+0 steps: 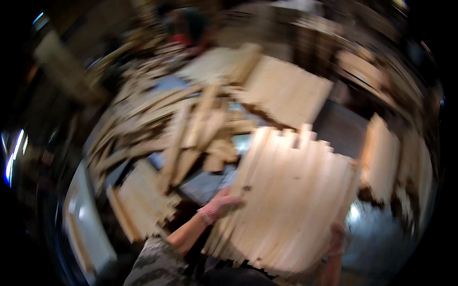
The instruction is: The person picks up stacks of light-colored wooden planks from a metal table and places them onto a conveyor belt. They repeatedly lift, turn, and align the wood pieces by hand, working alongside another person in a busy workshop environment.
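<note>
A broad, pale wooden panel of slats laid side by side, its far and near ends ragged with uneven steps, was in the near middle of the scene, slightly to the right, with its slats running from near to far. The left hand, in what looked like a pinkish glove with a cuff at the wrist, grasped the panel's left edge with its fingers. The right hand, in similar pinkish covering and badly blurred, gripped the right edge closer to the near end; how its fingers were bent could not be told. A grey camouflage-patterned sleeve covered part of the left arm.

To the left and farther off lay a jumbled heap of loose, light-brown wooden strips. Nearer on the left sat a smaller yellowish slatted panel with a stepped edge. Just beyond the held panel was another wide, pale slatted panel. At the right stood a tilted pale wooden panel with an orange-lit side, beyond a shiny blue-grey surface.
</note>
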`<move>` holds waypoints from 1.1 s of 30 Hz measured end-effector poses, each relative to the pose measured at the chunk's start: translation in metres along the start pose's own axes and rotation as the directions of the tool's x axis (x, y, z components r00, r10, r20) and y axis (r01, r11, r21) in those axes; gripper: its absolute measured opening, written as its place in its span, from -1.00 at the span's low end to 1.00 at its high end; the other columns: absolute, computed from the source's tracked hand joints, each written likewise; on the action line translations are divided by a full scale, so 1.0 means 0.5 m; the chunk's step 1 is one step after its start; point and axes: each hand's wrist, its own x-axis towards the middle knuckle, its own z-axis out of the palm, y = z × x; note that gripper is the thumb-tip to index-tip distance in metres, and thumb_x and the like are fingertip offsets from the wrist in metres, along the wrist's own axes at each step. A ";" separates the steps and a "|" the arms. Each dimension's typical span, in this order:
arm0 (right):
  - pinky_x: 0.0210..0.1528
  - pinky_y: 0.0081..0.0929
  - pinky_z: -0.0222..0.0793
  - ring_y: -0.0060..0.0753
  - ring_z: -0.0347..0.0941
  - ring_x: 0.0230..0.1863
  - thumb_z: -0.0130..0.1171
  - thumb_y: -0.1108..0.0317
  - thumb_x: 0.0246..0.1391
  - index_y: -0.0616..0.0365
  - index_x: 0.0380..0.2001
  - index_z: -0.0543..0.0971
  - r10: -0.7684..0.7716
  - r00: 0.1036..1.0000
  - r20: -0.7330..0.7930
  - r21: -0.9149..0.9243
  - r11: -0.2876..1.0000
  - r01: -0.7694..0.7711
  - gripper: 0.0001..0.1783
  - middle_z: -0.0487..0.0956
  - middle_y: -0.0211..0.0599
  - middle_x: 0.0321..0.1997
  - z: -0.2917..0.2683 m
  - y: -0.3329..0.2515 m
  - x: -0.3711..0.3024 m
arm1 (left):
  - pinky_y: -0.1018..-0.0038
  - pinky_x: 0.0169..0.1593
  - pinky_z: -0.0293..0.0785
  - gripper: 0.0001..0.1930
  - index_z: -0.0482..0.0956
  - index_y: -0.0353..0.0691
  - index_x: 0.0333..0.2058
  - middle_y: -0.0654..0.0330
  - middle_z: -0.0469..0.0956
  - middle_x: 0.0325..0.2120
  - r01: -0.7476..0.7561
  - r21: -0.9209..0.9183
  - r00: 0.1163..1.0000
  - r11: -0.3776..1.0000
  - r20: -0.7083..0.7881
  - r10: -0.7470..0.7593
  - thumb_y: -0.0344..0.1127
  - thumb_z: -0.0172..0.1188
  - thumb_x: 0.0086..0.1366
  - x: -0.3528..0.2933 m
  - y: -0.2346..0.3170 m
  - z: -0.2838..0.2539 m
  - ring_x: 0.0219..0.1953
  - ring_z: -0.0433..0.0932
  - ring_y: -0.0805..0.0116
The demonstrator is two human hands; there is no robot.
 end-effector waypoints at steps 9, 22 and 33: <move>0.09 -0.11 0.63 -0.19 0.63 -0.09 0.29 0.04 0.25 0.11 -0.17 0.57 0.055 0.708 0.704 -0.222 0.964 0.146 -0.65 0.67 -0.22 -0.06 0.631 0.014 -0.223 | 0.35 0.31 0.48 0.03 0.11 -0.33 0.54 0.06 0.47 0.31 -0.473 -0.047 0.795 0.880 -0.454 0.403 -0.19 0.55 0.26 -0.656 -0.101 -0.283 0.22 0.52 0.35; 0.04 -0.34 0.54 -0.43 0.58 -0.18 0.39 0.16 0.14 -0.01 -0.32 0.61 0.532 0.305 0.790 -0.573 0.818 0.055 -0.80 0.63 -0.52 -0.29 1.223 0.514 -0.771 | 0.27 0.18 0.63 -0.39 0.39 -0.34 0.34 0.13 0.71 -0.06 -0.739 -0.024 0.401 0.673 -0.818 0.411 -0.18 0.33 0.45 -1.473 -0.384 -0.620 0.05 0.67 0.33; -0.07 -0.35 0.58 -0.42 0.62 -0.24 0.44 0.13 0.08 0.00 -0.30 0.68 0.731 0.211 0.649 -0.740 0.671 -0.051 -0.77 0.69 -0.51 -0.29 1.520 0.929 -0.968 | 0.11 0.06 0.77 -0.44 0.56 -0.22 0.25 0.03 0.74 -0.01 -0.667 -0.225 0.473 0.710 -0.865 0.171 -0.01 0.37 0.43 -1.769 -0.378 -0.904 -0.05 0.78 0.15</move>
